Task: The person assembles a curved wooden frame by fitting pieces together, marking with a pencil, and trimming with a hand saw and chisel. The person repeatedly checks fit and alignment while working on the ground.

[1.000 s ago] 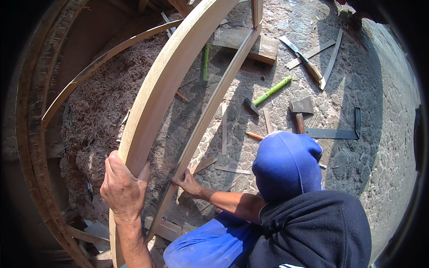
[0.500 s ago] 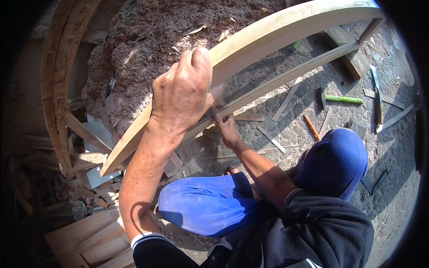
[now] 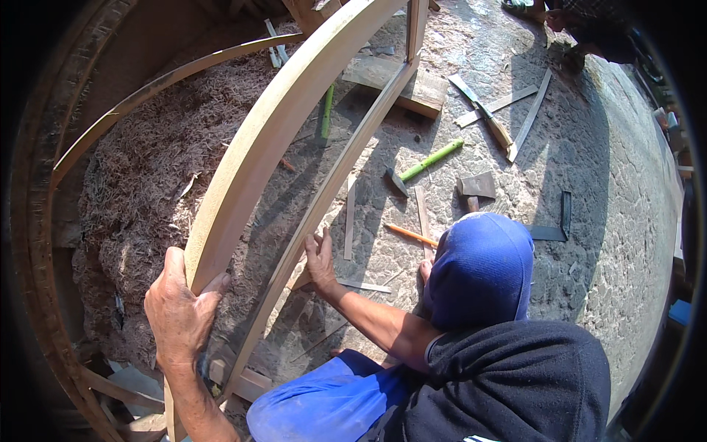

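Note:
A wooden frame (image 3: 243,147), with one thick curved side and a thinner straight rail (image 3: 335,180), runs from the bottom left up to the top edge. My left hand (image 3: 180,313) wraps round the curved side, thumb on the inner face and fingers on the outer. Lower and to the right, my right hand (image 3: 321,264) is at the straight rail, its fingertips against the rail's near side; part of its grip is hidden. A short wood piece (image 3: 300,280) lies beside that hand.
A green-handled hammer (image 3: 434,158), a wooden-handled blade (image 3: 482,114), an orange pencil (image 3: 410,234), a mallet-shaped tool (image 3: 477,188) and a dark square (image 3: 552,230) lie on the rough floor. Shavings (image 3: 140,184) heap up left. A wood block (image 3: 401,85) lies ahead; another person (image 3: 596,29) is far right.
The view has turned rightward. The frame now stands more steeply across the picture. My left hand has come lower and left on its curved side, with the thumb now showing; my right hand stays by the rail.

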{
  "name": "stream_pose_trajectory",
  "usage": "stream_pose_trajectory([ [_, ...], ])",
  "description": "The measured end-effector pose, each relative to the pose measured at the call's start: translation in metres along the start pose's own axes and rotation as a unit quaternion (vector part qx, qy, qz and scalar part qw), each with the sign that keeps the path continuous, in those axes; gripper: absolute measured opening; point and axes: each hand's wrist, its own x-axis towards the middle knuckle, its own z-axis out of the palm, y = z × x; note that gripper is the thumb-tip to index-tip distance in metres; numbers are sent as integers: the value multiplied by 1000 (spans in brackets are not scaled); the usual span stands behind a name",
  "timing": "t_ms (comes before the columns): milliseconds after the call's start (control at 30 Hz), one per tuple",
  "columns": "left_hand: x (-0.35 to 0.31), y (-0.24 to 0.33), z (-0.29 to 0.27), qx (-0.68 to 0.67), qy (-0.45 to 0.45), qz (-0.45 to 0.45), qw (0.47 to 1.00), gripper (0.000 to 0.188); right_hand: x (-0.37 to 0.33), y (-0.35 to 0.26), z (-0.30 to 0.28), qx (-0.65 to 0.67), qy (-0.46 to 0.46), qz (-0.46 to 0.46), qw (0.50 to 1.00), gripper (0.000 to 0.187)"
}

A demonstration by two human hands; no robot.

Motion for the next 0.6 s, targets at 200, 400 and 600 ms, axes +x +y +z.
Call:
stream_pose_trajectory([
  [200, 21, -2, -14, -236, -117, -22, 964, 38, 134, -169, -27, 82, 225, -272, 932, 53],
  [400, 24, -7, -11, -264, -87, -11, 961, 45, 177, -236, -36, -216, 239, -162, 933, 50],
  [600, 29, -11, -12, -229, -117, -16, 966, 42, 212, -308, -114, -605, -30, -209, 767, 54],
])
